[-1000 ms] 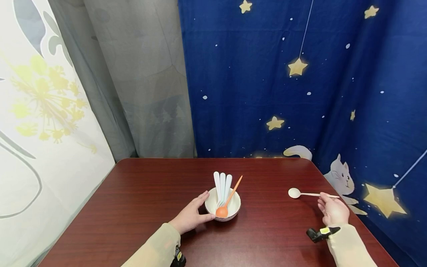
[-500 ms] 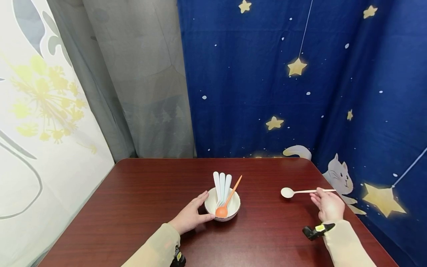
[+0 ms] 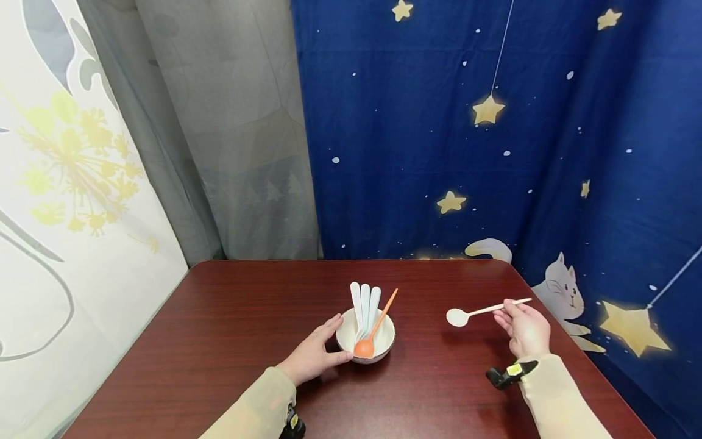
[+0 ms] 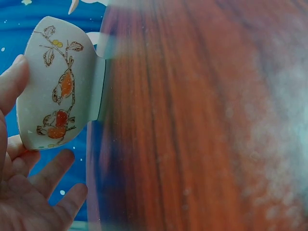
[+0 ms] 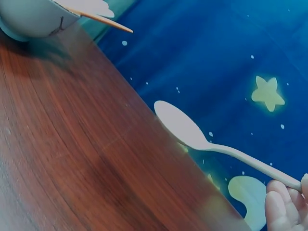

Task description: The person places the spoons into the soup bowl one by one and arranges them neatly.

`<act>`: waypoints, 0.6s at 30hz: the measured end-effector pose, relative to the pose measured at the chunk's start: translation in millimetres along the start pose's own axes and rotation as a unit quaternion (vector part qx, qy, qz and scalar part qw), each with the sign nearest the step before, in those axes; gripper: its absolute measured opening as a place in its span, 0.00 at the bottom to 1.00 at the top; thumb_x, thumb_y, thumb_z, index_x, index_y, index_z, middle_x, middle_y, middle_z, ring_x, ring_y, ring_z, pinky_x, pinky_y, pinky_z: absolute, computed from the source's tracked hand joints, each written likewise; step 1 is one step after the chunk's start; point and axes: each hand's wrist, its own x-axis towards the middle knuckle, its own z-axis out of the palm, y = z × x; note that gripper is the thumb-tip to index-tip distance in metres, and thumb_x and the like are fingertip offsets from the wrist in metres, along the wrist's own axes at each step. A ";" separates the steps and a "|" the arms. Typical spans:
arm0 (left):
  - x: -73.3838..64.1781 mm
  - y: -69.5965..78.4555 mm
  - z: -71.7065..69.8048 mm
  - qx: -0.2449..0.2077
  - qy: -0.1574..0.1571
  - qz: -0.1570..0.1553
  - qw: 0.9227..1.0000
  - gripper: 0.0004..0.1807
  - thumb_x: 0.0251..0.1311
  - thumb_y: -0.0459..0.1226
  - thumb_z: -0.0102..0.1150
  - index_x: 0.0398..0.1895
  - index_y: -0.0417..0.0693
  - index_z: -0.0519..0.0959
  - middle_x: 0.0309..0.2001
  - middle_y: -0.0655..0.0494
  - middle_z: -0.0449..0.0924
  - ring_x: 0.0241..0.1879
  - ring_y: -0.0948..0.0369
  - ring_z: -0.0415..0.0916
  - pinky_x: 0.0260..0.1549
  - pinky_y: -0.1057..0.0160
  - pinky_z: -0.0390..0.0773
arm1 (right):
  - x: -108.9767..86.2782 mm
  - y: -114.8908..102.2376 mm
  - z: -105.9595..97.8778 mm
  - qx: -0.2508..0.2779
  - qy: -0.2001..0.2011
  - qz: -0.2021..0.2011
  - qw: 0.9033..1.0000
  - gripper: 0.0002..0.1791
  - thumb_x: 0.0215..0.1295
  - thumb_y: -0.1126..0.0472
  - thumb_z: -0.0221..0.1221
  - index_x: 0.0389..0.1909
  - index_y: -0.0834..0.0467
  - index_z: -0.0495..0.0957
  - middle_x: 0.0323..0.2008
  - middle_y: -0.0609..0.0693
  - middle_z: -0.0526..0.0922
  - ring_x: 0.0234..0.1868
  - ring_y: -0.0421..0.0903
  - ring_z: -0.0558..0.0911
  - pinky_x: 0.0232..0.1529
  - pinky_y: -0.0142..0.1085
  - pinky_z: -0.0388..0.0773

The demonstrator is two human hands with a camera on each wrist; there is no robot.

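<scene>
A white bowl [image 3: 388, 341] stands near the middle of the table, with an orange-and-brown plant pattern on its outside in the left wrist view. My left hand [image 3: 315, 350] holds it at the left, thumb at the near rim and fingertips at the far side. In it lean several utensils: an orange spoon [image 3: 364, 348] and pale pieces with light handles [image 3: 365, 302]. My right hand [image 3: 528, 332] pinches a cream-coloured long-handled spoon [image 3: 457, 317] by its handle, above the right part of the table, its bowl end pointing left.
The dark red-brown wooden table [image 3: 230, 317] has rounded far corners. Behind it hang a blue star-patterned curtain [image 3: 406, 183] and a grey curtain [image 3: 252, 171]. Black camera mounts [image 3: 512, 373] sit on both wrists.
My right hand has moved left with the cream spoon, from near the table's right edge toward the bowl. The spoon's handle end has tipped upward in the view. My left hand and the bowl stay put.
</scene>
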 end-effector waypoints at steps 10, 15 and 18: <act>0.5 -1.3 0.7 0.002 0.001 0.001 1.000 0.51 0.53 0.60 0.64 0.73 0.43 0.58 0.74 0.51 0.53 0.72 0.51 0.50 0.65 0.45 0.57 | -4.3 2.5 23.9 -0.018 -0.028 -0.011 0.999 0.03 0.69 0.65 0.56 0.34 0.57 0.77 0.23 0.46 0.81 0.25 0.38 0.83 0.33 0.30 0.81; 0.6 -1.3 0.9 0.002 0.000 -0.001 1.000 0.51 0.53 0.60 0.64 0.74 0.44 0.58 0.74 0.51 0.53 0.72 0.51 0.50 0.65 0.45 0.57 | -8.7 2.5 37.1 -0.042 -0.055 -0.014 0.998 0.07 0.70 0.64 0.54 0.44 0.63 0.74 0.25 0.45 0.81 0.26 0.37 0.82 0.35 0.29 0.81; 0.5 -1.2 1.0 0.002 0.000 -0.001 1.000 0.51 0.53 0.60 0.65 0.74 0.44 0.58 0.74 0.51 0.53 0.72 0.51 0.50 0.65 0.45 0.57 | -11.8 2.9 44.8 -0.051 -0.071 -0.015 0.996 0.11 0.71 0.64 0.54 0.50 0.66 0.72 0.26 0.45 0.81 0.27 0.37 0.82 0.36 0.29 0.81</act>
